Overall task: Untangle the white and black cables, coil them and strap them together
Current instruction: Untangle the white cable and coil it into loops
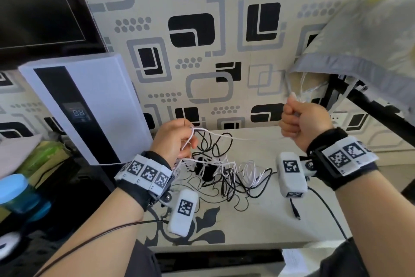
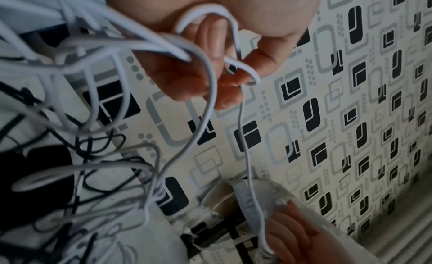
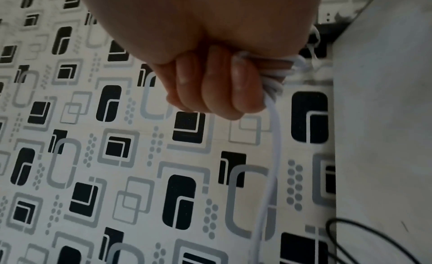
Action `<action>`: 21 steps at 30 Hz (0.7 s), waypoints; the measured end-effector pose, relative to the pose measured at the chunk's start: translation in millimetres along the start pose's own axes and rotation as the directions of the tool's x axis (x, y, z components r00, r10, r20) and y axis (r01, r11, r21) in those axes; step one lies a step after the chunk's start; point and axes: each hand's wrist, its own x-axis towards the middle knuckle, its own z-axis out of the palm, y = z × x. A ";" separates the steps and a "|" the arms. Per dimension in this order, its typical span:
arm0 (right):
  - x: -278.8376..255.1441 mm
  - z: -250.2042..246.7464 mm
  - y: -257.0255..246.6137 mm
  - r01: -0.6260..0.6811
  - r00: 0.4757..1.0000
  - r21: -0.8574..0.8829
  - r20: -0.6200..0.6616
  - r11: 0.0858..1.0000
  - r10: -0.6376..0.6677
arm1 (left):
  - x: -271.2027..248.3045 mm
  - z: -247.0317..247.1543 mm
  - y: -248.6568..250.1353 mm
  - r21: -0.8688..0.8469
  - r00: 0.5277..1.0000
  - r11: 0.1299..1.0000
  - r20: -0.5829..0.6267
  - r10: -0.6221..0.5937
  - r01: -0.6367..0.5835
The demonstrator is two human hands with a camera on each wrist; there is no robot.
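Note:
A tangle of thin black cable (image 1: pixel 225 183) and white cable (image 1: pixel 248 171) lies on the white table (image 1: pixel 269 220). My left hand (image 1: pixel 190 139) is raised over the heap and pinches white cable (image 2: pixel 247 157) between thumb and fingertips (image 2: pixel 233 79), with several loops hanging from it. My right hand (image 1: pixel 292 117) is a fist held higher to the right, gripping several turns of white cable (image 3: pixel 280 73). One white strand runs nearly taut between the two hands. Black cable (image 3: pixel 374 236) lies on the table below the right hand.
A white upright appliance (image 1: pixel 85 106) with a dark panel stands at the left, under a dark screen (image 1: pixel 33 2). A grey-edged pillow (image 1: pixel 370 52) hangs over a black frame (image 1: pixel 350 92) at the right. A blue-lidded jar (image 1: pixel 15 193) sits at the lower left. A patterned wall is behind.

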 end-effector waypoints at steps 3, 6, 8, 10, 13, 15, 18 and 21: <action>2.2 1.2 2.9 0.003 1.000 -0.122 -0.021 0.992 -0.006 | -4.0 4.0 -0.2 -0.161 0.993 0.987 0.121 -0.006 0.025; 2.2 10.9 15.8 -0.007 1.000 -0.412 0.015 0.911 0.015 | -4.0 8.0 1.7 -0.259 0.980 0.966 0.186 0.069 -0.019; 0.8 15.9 25.4 0.035 0.998 -0.613 0.067 0.789 0.008 | -2.7 7.3 3.5 -0.275 0.981 0.959 0.154 0.115 -0.069; 0.4 20.5 33.6 0.055 0.995 -0.711 0.100 0.701 0.024 | -2.9 5.6 2.9 -0.264 0.981 0.961 0.148 0.124 -0.081; 1.0 27.4 41.1 0.037 0.989 -0.722 0.126 0.691 0.079 | -7.0 7.2 1.7 -0.236 0.971 0.970 0.217 0.102 -0.049; 0.8 31.2 42.6 0.026 0.979 -0.681 0.165 0.732 0.119 | -8.2 9.9 2.3 -0.228 0.963 0.973 0.257 0.086 -0.026; -0.9 36.3 44.6 -0.012 0.952 -0.610 0.236 0.793 0.195 | -7.9 11.4 3.9 -0.237 0.946 0.971 0.312 0.091 -0.015; -6.2 43.7 46.9 -0.068 0.912 -0.586 0.291 0.807 0.288 | -9.4 11.0 6.0 -0.224 0.935 0.974 0.342 0.095 -0.017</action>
